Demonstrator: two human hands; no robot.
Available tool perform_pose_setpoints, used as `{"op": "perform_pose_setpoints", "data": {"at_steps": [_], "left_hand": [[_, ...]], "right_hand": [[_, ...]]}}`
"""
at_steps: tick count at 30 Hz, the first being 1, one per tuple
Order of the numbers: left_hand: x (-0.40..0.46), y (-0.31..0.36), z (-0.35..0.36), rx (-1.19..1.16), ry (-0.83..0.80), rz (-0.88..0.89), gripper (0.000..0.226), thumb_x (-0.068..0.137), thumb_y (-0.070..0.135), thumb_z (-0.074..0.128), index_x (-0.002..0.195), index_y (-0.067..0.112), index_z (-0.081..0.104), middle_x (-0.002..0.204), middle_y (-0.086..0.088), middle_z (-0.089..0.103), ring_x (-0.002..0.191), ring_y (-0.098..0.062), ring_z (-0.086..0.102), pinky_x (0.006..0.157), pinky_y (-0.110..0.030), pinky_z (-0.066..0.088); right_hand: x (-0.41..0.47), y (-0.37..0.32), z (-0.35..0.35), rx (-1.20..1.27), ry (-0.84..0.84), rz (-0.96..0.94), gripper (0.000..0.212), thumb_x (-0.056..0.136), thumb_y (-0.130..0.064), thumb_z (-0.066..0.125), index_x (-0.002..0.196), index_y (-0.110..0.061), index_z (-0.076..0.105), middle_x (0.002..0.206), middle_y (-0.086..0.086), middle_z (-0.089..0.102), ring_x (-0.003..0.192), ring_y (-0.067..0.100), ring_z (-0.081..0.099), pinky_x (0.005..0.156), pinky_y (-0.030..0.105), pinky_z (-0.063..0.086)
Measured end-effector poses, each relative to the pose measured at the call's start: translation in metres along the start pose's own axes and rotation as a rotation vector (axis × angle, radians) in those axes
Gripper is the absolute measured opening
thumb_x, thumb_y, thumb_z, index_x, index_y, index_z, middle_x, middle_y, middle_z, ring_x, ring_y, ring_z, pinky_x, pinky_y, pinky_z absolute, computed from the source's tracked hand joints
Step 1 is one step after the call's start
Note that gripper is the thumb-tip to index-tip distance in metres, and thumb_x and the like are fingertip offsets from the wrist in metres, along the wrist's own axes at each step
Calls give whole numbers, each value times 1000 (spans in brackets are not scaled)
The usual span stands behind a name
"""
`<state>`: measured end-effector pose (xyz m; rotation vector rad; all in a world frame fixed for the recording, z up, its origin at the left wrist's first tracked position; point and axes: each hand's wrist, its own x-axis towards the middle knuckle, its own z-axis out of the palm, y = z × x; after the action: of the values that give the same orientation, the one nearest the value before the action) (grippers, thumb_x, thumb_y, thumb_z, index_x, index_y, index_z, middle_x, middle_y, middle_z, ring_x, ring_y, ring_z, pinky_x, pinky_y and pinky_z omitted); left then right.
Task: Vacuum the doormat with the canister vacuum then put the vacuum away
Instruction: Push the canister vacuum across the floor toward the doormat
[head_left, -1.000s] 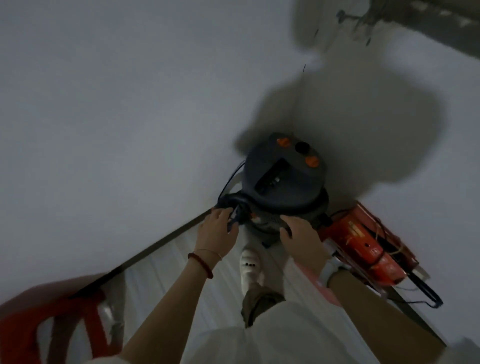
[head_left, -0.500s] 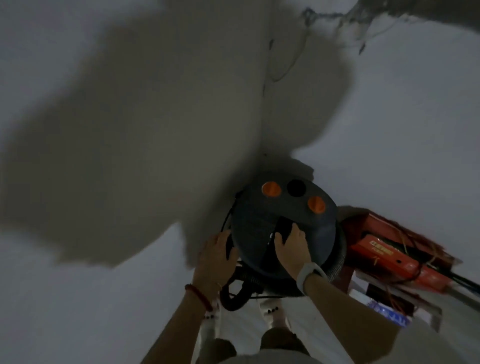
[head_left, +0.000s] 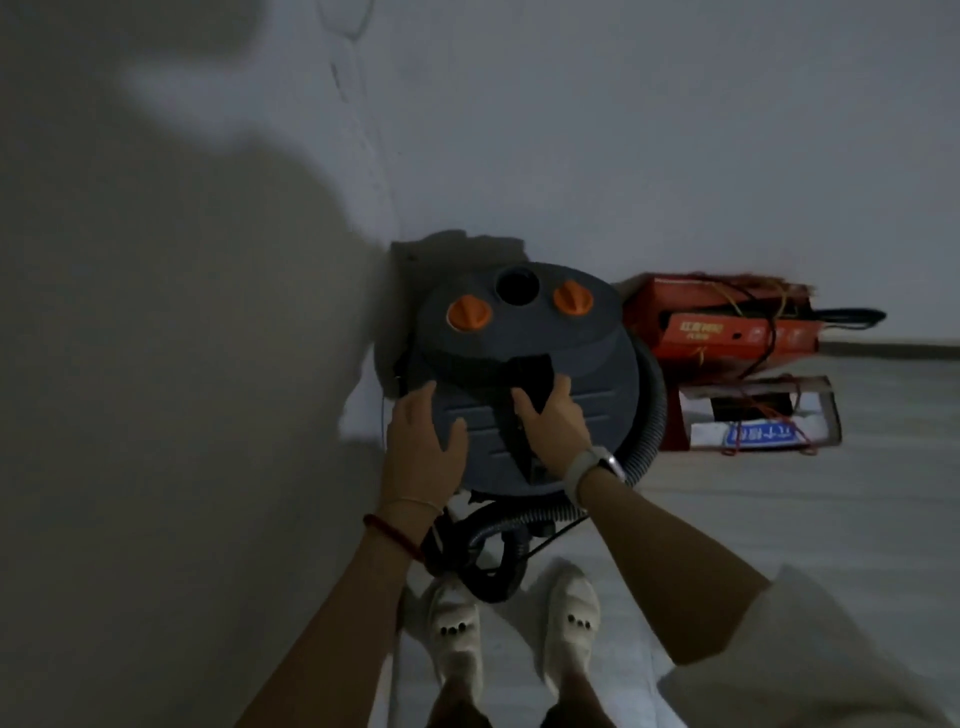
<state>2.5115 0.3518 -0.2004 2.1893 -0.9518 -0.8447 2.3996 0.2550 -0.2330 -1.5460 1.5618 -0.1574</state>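
The dark grey canister vacuum (head_left: 524, 374) with two orange knobs stands in the room's corner, against the walls. My left hand (head_left: 423, 447) rests flat on the left side of its lid, fingers straight. My right hand (head_left: 550, 421) grips the black carry handle (head_left: 530, 384) in the middle of the lid. The ribbed hose (head_left: 647, 447) wraps round the right side of the canister and coils on the floor in front of my feet. No doormat is in view.
Red cardboard boxes (head_left: 727, 327) with cords lie against the wall right of the vacuum, with an open box (head_left: 758, 421) in front of them. The wall (head_left: 182, 364) runs close on the left. My white shoes (head_left: 514, 623) stand just behind the hose coil.
The vacuum has gone into the corner beside the red boxes. My right hand moved from the canister's rim to the carry handle, and my left hand from the hose to the lid.
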Motion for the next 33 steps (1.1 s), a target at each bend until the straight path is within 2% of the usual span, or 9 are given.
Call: {"op": "perform_pose_setpoints", "data": {"at_steps": [2,6,11,13,16,19,23,29,33], "left_hand": [[4,-3,12,30,26,48,61,92,23,52,144,6,24,147,-19,27,137,-30,25,113,-36,23],[6,-7,32,178,76,112,65,92,22,52,147,10,19,152,-22,15,140,-35,17,113,-41,19],[0,-27,52,484,98,253,69,86,53,35,143,14,33,150,-26,23,135,-50,22,105,-61,24],[-15,-35,64,525,36,294,72,83,59,26,141,17,38,151,-24,21,137,-51,16,106,-62,20],[-53,-47,86,503,-25,390,65,87,62,29,136,22,45,150,-24,25,135,-49,18,108,-60,23],[-93,-58,112,505,14,466,56,90,63,32,130,27,47,144,-26,30,129,-42,23,103,-59,30],[-134,-49,151,460,53,431,55,90,63,33,129,28,47,146,-24,27,128,-39,24,100,-64,31],[-177,-17,209,501,17,494,55,90,62,36,128,26,49,144,-27,32,126,-39,30,102,-47,26],[-222,-3,241,525,-31,487,53,90,57,34,133,27,41,146,-27,24,127,-38,27,98,-62,35]], "right_hand": [[-4,6,4,17,26,-7,48,93,-38,49,127,-8,33,108,22,61,92,40,60,74,49,52],[-23,22,11,31,67,-7,42,93,-40,47,119,-10,36,106,19,62,91,38,60,71,45,50],[-74,67,4,35,76,-33,45,92,-44,48,121,-11,39,108,14,62,93,36,61,72,48,50],[-97,91,-1,10,79,-23,46,91,-47,48,122,-13,40,108,13,63,93,36,60,72,46,50],[-129,125,-14,-51,95,-18,48,90,-49,49,122,-13,43,102,11,65,88,33,62,68,42,49],[-150,158,-33,-125,83,-20,52,89,-50,48,125,-13,42,104,9,65,90,30,62,68,37,47],[-168,198,-65,-137,64,-22,53,89,-52,48,127,-16,41,109,7,64,92,29,62,71,39,49],[-194,259,-115,-84,112,19,51,88,-50,50,127,-18,41,114,6,63,98,29,61,76,43,50],[-214,301,-143,-120,105,41,53,88,-50,50,129,-18,40,118,5,61,101,29,60,76,42,50]]}}
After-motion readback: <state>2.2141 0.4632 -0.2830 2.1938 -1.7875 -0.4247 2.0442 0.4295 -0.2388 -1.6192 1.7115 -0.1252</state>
